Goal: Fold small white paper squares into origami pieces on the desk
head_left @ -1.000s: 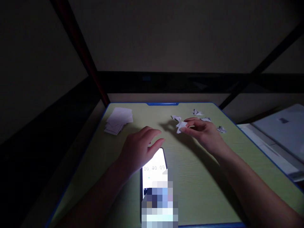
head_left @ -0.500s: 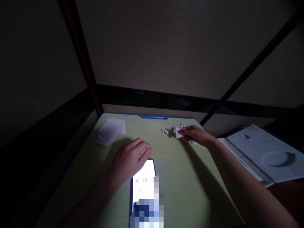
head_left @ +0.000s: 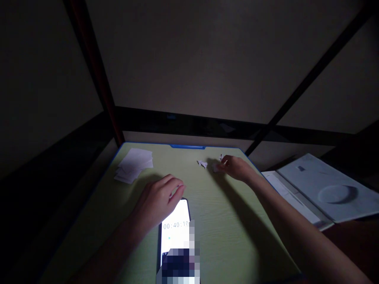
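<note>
My right hand is at the back right of the table, its fingertips pinched at a small folded white paper piece. That piece lies in the hand's shadow, low to the tabletop. Just left of it sits another small folded paper shape, and a third bit of folded paper pokes out behind my fingers. Over the top end of a lit phone hovers my left hand, its fingers curled and thumb close to the index fingertip, nothing visible in it.
A stack of white paper sheets lies at the table's back left. The pale green table has a blue rim. To the right rests an open white box or folder. A wall stands behind, and the room is dark.
My right hand has moved slightly left and lower with the folded paper piece, which is now in shadow. My left hand stays over the phone, thumb and index closer together. The view has shifted slightly.
</note>
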The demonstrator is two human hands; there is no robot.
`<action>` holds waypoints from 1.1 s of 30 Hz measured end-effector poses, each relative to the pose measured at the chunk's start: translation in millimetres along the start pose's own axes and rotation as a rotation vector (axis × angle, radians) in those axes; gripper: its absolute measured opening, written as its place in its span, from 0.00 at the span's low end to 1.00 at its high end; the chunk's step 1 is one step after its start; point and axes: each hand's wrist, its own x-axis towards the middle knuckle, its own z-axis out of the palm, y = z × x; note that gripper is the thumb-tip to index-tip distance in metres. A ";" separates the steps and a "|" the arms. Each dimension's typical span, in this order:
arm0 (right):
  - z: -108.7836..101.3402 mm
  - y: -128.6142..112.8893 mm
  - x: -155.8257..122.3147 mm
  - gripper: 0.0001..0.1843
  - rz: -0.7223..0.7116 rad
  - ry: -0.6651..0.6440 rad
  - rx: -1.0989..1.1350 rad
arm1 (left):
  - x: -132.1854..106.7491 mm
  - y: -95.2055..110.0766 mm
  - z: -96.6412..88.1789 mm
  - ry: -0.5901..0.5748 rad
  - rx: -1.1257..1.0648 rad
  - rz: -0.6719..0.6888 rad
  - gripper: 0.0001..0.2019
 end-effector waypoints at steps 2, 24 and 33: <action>8.6 -10.4 -1.9 0.22 -0.022 0.014 -0.027 | -0.1 0.7 -0.4 0.001 0.007 0.000 0.08; 19.6 1.1 70.7 0.15 -0.231 -0.008 0.197 | -0.7 3.9 -3.8 -0.064 0.013 -0.025 0.09; 16.9 11.2 65.4 0.22 -0.290 0.109 0.078 | -2.6 1.6 -3.3 -0.096 0.003 -0.049 0.10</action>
